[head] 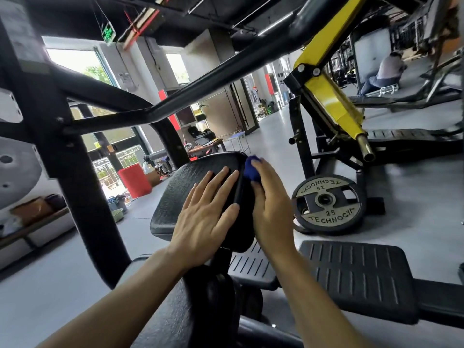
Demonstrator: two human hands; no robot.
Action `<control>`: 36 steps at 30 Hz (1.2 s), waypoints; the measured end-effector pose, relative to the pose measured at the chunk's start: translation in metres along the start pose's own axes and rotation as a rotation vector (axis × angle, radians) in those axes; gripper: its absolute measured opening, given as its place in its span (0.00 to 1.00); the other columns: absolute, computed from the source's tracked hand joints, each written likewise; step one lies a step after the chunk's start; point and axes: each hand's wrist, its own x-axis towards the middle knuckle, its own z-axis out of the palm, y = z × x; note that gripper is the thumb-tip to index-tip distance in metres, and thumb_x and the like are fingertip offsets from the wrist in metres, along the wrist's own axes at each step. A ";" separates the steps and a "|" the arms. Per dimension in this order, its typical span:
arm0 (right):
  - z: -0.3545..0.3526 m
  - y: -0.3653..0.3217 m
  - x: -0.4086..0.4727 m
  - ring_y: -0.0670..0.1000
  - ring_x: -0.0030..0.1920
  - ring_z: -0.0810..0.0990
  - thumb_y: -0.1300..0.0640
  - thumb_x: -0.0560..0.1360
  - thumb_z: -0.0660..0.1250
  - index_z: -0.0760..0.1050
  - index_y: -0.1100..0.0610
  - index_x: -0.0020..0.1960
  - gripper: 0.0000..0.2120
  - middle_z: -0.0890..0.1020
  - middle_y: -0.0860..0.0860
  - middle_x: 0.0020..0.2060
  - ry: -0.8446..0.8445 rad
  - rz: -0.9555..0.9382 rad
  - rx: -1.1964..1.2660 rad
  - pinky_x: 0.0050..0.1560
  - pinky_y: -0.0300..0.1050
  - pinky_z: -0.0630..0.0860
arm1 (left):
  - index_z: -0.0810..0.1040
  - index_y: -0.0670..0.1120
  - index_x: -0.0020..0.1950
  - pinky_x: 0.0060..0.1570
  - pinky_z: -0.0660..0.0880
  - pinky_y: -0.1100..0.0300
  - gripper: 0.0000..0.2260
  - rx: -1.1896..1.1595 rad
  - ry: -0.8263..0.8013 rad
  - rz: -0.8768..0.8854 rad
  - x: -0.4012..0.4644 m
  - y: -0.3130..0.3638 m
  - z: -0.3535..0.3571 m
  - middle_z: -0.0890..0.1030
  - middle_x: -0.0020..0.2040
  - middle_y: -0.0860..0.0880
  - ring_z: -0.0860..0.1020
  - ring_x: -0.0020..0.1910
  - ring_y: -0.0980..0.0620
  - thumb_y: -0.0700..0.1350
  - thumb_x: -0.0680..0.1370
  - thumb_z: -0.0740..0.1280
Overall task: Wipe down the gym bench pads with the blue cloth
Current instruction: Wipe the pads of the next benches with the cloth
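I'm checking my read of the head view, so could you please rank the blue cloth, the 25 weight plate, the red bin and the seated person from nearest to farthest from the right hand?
From the right hand:
1. Crumpled blue cloth, in its grip, at the black pad's right edge.
2. Round black 25 weight plate, on the floor to its right.
3. Red bin, far left by the windows.
4. Seated person, far back, upper right.

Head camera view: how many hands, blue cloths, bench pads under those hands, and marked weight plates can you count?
Hands: 2, left hand flat on the pad, right hand gripping the cloth
Blue cloth: 1
Black bench pad: 1
Weight plate marked 25: 1
Total: 5
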 end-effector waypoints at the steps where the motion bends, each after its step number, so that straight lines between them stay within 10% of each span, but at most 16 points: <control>1: -0.001 -0.001 -0.021 0.42 0.74 0.68 0.64 0.83 0.60 0.71 0.57 0.74 0.20 0.72 0.48 0.73 -0.006 0.001 -0.008 0.71 0.33 0.62 | 0.50 0.63 0.83 0.80 0.47 0.47 0.29 0.000 0.005 0.001 0.001 -0.001 0.001 0.48 0.83 0.63 0.43 0.82 0.59 0.63 0.81 0.45; 6: -0.004 -0.005 -0.036 0.43 0.75 0.66 0.61 0.83 0.59 0.71 0.56 0.74 0.20 0.70 0.47 0.74 -0.024 -0.024 -0.064 0.72 0.32 0.61 | 0.51 0.62 0.83 0.80 0.49 0.47 0.29 -0.008 0.018 0.005 0.001 -0.004 0.003 0.50 0.83 0.63 0.45 0.82 0.58 0.63 0.81 0.46; 12: 0.004 -0.006 0.029 0.43 0.55 0.77 0.56 0.84 0.62 0.78 0.54 0.63 0.11 0.80 0.41 0.51 0.034 0.110 -0.077 0.50 0.18 0.62 | 0.50 0.64 0.82 0.80 0.48 0.48 0.29 -0.028 0.002 -0.014 0.000 -0.001 0.000 0.49 0.82 0.64 0.44 0.82 0.60 0.63 0.80 0.46; 22: -0.010 -0.033 -0.068 0.46 0.61 0.80 0.57 0.82 0.64 0.79 0.56 0.65 0.13 0.82 0.48 0.61 0.070 0.094 -0.083 0.62 0.37 0.74 | 0.45 0.65 0.82 0.81 0.44 0.50 0.27 -0.035 -0.118 -0.060 0.001 0.000 -0.008 0.46 0.83 0.63 0.42 0.82 0.58 0.62 0.82 0.47; 33: -0.014 -0.069 -0.117 0.43 0.54 0.75 0.51 0.85 0.56 0.75 0.45 0.57 0.10 0.78 0.44 0.53 -0.425 0.398 0.030 0.53 0.34 0.69 | 0.44 0.62 0.83 0.80 0.39 0.55 0.25 -0.142 -0.205 -0.158 -0.094 0.014 -0.020 0.42 0.82 0.65 0.36 0.78 0.67 0.59 0.84 0.41; 36: -0.018 -0.074 -0.133 0.43 0.54 0.76 0.53 0.84 0.58 0.76 0.47 0.57 0.08 0.78 0.43 0.53 -0.316 0.322 -0.015 0.56 0.36 0.71 | 0.44 0.63 0.82 0.81 0.40 0.52 0.26 -0.107 -0.183 -0.191 -0.124 0.019 -0.011 0.42 0.82 0.65 0.36 0.78 0.66 0.61 0.83 0.39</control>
